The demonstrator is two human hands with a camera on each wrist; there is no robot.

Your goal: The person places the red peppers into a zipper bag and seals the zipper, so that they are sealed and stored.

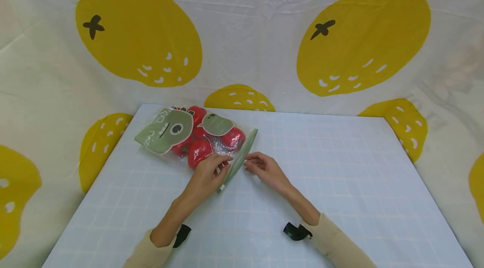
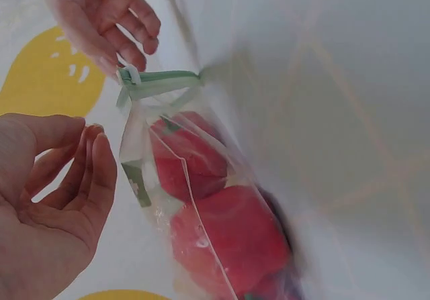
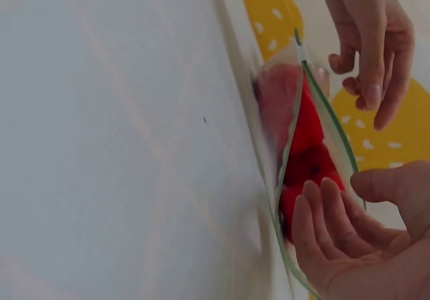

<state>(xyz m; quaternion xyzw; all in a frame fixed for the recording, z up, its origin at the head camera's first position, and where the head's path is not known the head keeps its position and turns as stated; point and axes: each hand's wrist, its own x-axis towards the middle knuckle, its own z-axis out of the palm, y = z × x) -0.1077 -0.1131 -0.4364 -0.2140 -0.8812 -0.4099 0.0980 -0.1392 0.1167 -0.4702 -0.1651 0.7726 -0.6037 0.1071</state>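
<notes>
A clear zip bag printed with green cartoon figures lies on the table's far left, holding several red round fruits. Its green zip strip faces me. My left hand hovers at the bag's mouth, fingers relaxed and loosely bent, holding nothing. My right hand is just right of the strip with its fingers loosely curled. In the left wrist view the right hand's fingertips reach the strip's end. The mouth gapes a little in the right wrist view.
The table has a pale blue grid cover. A white cloth with large yellow fruit prints hangs behind and at both sides. Black wrist straps sit on both forearms.
</notes>
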